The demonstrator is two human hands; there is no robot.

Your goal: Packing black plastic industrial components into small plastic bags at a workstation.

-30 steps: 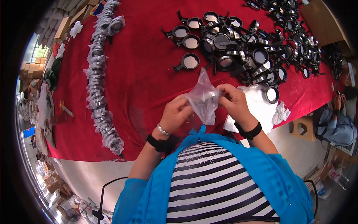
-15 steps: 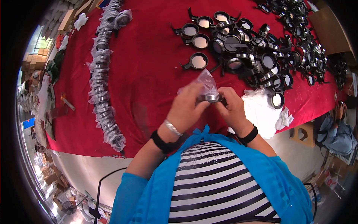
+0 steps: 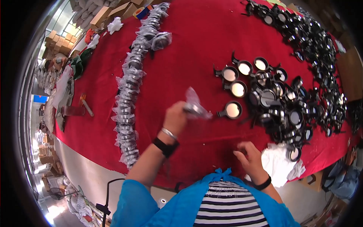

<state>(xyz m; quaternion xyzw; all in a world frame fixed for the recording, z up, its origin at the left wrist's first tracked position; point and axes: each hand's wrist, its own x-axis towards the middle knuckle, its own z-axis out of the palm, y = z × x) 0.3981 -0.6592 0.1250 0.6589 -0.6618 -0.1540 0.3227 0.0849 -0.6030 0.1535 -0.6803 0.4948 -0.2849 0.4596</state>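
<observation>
Over the red cloth, my left hand [image 3: 176, 118] grips a round black-and-silver part in a clear plastic bag [image 3: 194, 108]; both are blurred, and the bag's loose end sticks up. Lower on the right, my right hand [image 3: 250, 159] holds nothing, with thumb and fingers apart and slightly bent. It is nearest to a crumpled white cloth [image 3: 275, 163]. A long row of similar bagged parts [image 3: 128, 102] runs up the left side. To the right lies a heap of unbagged round black parts [image 3: 268, 97] with silver rims and short black arms, several showing pale discs.
A bigger pile of the black parts [image 3: 315, 56] spreads along the far right, beside a cardboard box [image 3: 349, 73]. A tape roll [image 3: 140, 13] sits at the far left edge. Another person's sleeve [image 3: 343, 181] shows at the right.
My left hand has carried the bagged part leftward, away from my right hand, which has let go. The view has shifted, so the table's things appear farther right and lower.
</observation>
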